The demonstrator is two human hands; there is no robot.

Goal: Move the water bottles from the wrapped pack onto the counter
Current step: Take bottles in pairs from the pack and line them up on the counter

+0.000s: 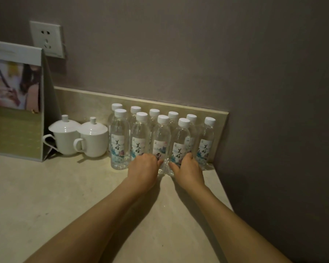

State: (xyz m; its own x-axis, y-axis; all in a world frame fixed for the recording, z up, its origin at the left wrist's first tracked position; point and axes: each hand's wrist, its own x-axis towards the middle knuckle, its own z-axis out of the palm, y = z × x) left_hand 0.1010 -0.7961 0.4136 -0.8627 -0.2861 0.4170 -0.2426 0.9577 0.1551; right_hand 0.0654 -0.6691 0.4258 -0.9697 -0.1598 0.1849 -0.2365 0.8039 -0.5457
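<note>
I find ten water bottles (120, 141) upright on the surface (46, 196) by the wall; left hand (143, 168) and right hand (187, 168) each grip a front bottle low; wrapped pack unseen; task apparently near complete.

Water bottles (120, 139), front row: white labels bearing brush calligraphy "美好". Third front bottle (160, 145): label shows "无", the rest hidden. Stand-up card (16, 92) at 9 o'clock: print illegible.
</note>
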